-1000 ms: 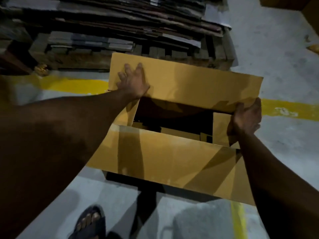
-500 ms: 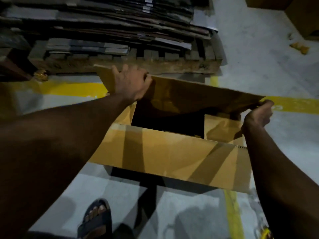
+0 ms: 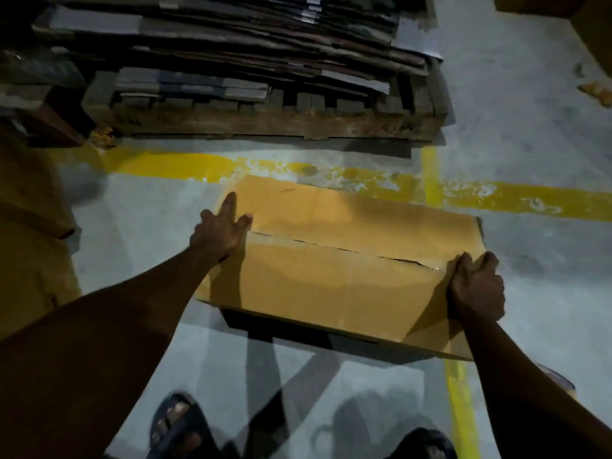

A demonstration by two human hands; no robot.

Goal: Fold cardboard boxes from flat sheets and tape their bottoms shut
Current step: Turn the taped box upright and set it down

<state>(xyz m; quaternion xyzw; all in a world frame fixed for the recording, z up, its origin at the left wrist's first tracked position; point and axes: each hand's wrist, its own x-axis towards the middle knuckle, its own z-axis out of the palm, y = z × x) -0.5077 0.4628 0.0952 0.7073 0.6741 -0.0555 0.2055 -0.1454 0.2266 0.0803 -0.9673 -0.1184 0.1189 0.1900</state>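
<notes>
A brown cardboard box stands on the grey floor in front of me, its two long flaps folded down and meeting along a dark seam across the top. My left hand lies with straight, spread fingers on the left end of the flaps, pressing across the seam. My right hand grips the right end of the box near the seam, fingers curled over the edge of the near flap. No tape is visible in the view.
A wooden pallet stacked with flat cardboard sheets sits beyond a yellow floor line. More cardboard stands at the left edge and top right. My sandalled feet are below the box.
The far flap, upright a second ago, has been folded down onto the box, and the near flap too. Both hands moved down with the flaps; the box top now lies closed.
</notes>
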